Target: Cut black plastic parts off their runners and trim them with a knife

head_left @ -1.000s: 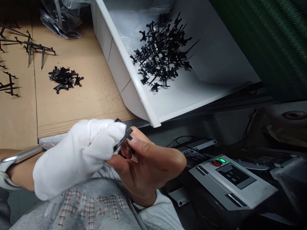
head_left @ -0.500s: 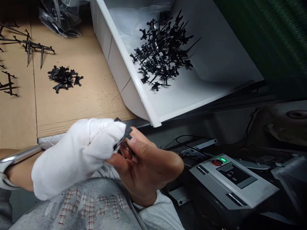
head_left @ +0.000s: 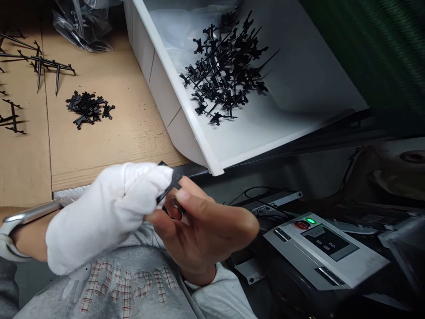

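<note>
My left hand (head_left: 109,212), in a white glove, pinches a small black plastic part (head_left: 175,180) in front of my chest. The part's arms stick out past the gloved fingertips. From the other side my bare right hand (head_left: 206,221) is closed, its thumb and forefinger at the part's free end. Something dark with a shiny glint sits among the right fingers, too hidden to name. On the cardboard ahead lies a small pile of similar black parts (head_left: 86,107). A white bin (head_left: 195,128) holds a heap of black parts still on their sprues (head_left: 229,71).
Bare black sprues (head_left: 49,62) lie on the cardboard (head_left: 126,133) at the left. A clear plastic bag (head_left: 84,26) stands at the back. At the lower right is a machine's control box (head_left: 325,252) with a lit green lamp. A green ribbed surface (head_left: 381,57) borders the bin.
My right thumb has shifted slightly on the black part, and the part has tilted a little. The pile and the bin's contents look the same.
</note>
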The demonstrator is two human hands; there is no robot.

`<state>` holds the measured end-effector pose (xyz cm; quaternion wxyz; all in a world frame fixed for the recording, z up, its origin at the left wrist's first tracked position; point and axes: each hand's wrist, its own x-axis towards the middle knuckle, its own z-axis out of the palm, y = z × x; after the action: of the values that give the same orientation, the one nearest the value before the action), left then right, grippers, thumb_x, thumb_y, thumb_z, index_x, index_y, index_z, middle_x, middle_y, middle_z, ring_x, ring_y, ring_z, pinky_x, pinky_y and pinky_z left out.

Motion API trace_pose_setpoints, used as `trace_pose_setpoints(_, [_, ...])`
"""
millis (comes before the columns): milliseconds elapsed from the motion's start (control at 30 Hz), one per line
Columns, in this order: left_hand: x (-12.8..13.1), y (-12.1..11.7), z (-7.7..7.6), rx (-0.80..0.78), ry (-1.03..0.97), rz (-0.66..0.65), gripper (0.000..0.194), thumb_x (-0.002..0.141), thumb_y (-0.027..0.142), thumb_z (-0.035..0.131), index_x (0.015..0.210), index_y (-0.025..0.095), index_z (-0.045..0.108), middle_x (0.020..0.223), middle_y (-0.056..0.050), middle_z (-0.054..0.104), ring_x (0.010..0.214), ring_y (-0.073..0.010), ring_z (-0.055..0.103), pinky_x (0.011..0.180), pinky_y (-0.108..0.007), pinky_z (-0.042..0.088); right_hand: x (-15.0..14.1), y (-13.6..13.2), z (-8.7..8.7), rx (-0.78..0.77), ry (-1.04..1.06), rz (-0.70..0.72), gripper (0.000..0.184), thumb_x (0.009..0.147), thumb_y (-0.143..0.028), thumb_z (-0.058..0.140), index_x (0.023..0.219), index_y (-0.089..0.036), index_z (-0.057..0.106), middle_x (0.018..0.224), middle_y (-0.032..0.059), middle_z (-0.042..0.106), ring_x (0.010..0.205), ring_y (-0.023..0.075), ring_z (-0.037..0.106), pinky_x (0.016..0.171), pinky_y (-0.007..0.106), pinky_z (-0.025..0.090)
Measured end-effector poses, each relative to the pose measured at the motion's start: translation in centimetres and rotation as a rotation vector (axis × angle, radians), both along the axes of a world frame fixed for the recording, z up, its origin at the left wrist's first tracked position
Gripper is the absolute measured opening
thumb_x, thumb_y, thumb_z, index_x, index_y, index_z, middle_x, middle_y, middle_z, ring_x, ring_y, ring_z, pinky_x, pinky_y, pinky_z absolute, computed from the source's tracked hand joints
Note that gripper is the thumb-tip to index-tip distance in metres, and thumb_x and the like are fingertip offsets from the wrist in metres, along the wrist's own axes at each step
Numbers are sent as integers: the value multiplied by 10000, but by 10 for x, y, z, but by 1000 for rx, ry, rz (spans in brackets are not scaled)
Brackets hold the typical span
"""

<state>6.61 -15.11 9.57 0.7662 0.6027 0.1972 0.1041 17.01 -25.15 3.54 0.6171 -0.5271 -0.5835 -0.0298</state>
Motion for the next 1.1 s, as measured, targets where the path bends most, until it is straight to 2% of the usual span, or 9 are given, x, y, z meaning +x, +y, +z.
trace_pose_setpoints(67, [0,-1,-1,33,-5,-7,373,945,302,572,593,214,486,688,20,615,781,-128,703,832,-177,644,0,-3,-1,12,7,-9,189,1150,-351,584,1308,-272,517,726,-68,491,465,128,452,399,305,376])
trace_pose_setpoints(233, [-4,-3,-5,256,-66,65,352,1090,284,457,806,224,656,808,48,726,741,-83,709,723,-109,617,1,-15,5,-200,61,5,221,1112,-439,646,1255,-332,515,799,-57,632,542,144,570,438,308,457])
trace_pose_setpoints(367, [-4,-1,-4,425,-143,28,449,1111,149,377,776,206,671,848,58,787,782,-54,754,780,-72,615,1,-19,9,-208,61,7,165,1126,-468,595,1177,-330,521,754,-62,594,515,148,502,421,321,427])
trace_pose_setpoints(500, [-6,3,-4,648,-110,108,470,1108,209,464,670,195,632,682,44,697,610,-60,641,627,-82,569,2,-17,5,-221,76,61,227,1074,-383,722,1224,-323,561,758,-62,558,510,146,466,425,320,413])
trace_pose_setpoints(633, [-4,3,-5,697,-108,131,457,1102,197,478,656,190,572,659,39,640,580,-61,585,583,-99,532,2,-7,1,-53,222,176,233,1081,-282,707,1284,-319,598,712,-77,431,479,142,387,387,305,363])
trace_pose_setpoints(767, [1,3,-3,763,-96,115,401,1068,99,395,699,201,516,591,73,572,517,-45,534,500,-86,443,4,-1,3,86,599,316,222,1034,-231,764,1207,-294,640,711,-101,393,470,81,363,375,197,335])
trace_pose_setpoints(833, [1,5,-3,935,-81,70,410,1054,103,423,664,209,488,529,86,520,458,-52,478,462,-130,398,6,-3,7,7,794,407,168,1043,-235,751,1133,-304,627,723,-104,443,480,64,341,403,170,333])
trace_pose_setpoints(967, [-3,17,-2,1480,-126,-11,408,999,132,444,606,242,427,485,76,422,420,-117,338,481,-301,331,10,-8,13,-176,1017,518,217,1027,-233,782,1036,-295,575,743,-112,485,468,33,256,445,173,353])
trace_pose_setpoints(1100, [-8,22,1,1664,-130,-50,439,1012,141,468,599,253,369,493,64,353,447,-146,314,504,-334,283,12,-7,16,-226,1112,582,231,1026,-260,787,986,-283,561,686,-119,476,469,39,298,469,175,377])
